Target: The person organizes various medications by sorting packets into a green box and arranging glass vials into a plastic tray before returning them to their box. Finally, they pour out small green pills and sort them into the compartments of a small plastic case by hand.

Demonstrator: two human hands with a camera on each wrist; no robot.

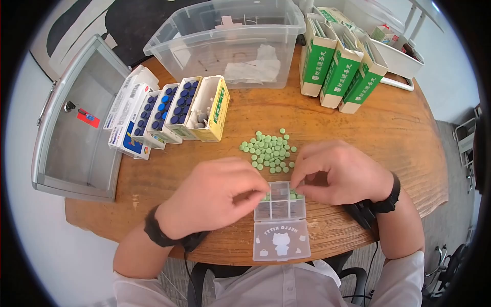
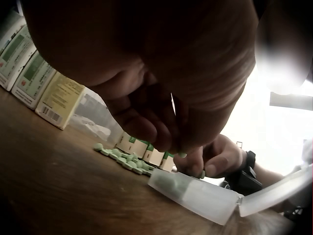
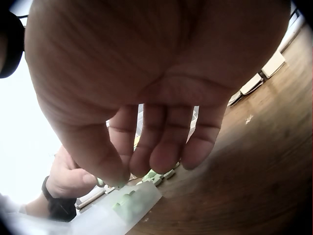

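A clear pill box [image 1: 280,209] lies at the table's front, its printed lid [image 1: 282,240] folded back toward the person. Green tablets show in its far left and far right compartments. My left hand [image 1: 212,199] is over the box's left side, thumb and fingertips pinching a green tablet [image 2: 182,155]. Above the right side, my right hand [image 1: 340,174] pinches another green tablet [image 2: 202,174] between thumb and finger. Just behind the box lies a loose pile of green tablets [image 1: 268,148].
Boxes of blue-capped vials [image 1: 160,112] and a yellow carton [image 1: 219,110] stand at left, beside a clear-fronted case [image 1: 82,123]. A clear bin [image 1: 204,61] sits at the back. Green cartons [image 1: 337,77] and a white tray [image 1: 404,61] are at back right.
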